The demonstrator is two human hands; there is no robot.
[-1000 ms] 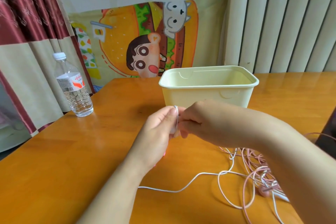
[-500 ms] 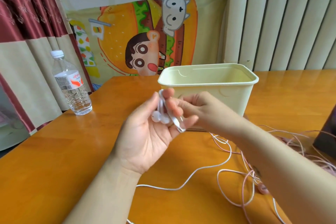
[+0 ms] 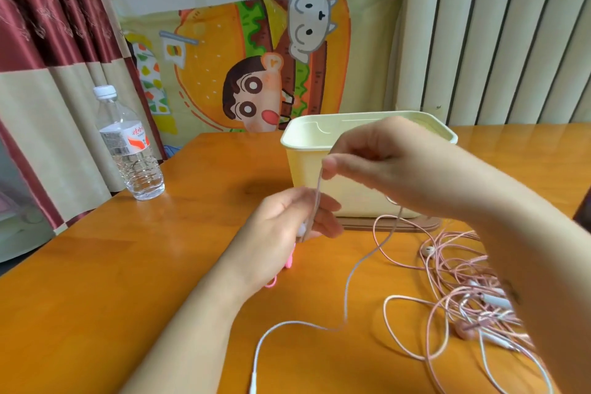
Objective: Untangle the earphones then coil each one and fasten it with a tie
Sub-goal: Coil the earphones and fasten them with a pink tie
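A clear bottle point(image 3: 129, 150) with a white cap is standing upright near the left edge of an orange wooden table point(image 3: 96, 281). A cream bin point(image 3: 300, 169) is sitting open-topped on a thin board point(image 3: 361, 227) farther back. Behind the table, a cartoon burger cloth point(image 3: 224, 51) is hanging between a red curtain point(image 3: 48, 9) and cream drapes point(image 3: 495, 35).

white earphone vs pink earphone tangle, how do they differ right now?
Colour: the white earphone has a white cord; the pink earphone tangle is mostly pink.
Handling: left hand and right hand each pinch the white earphone, cord stretched between them; the pink earphone tangle lies on the table, in no hand.
Shape: the white earphone trails in one loose curve; the pink earphone tangle is many crossed loops.
Both are uncoiled, untied.
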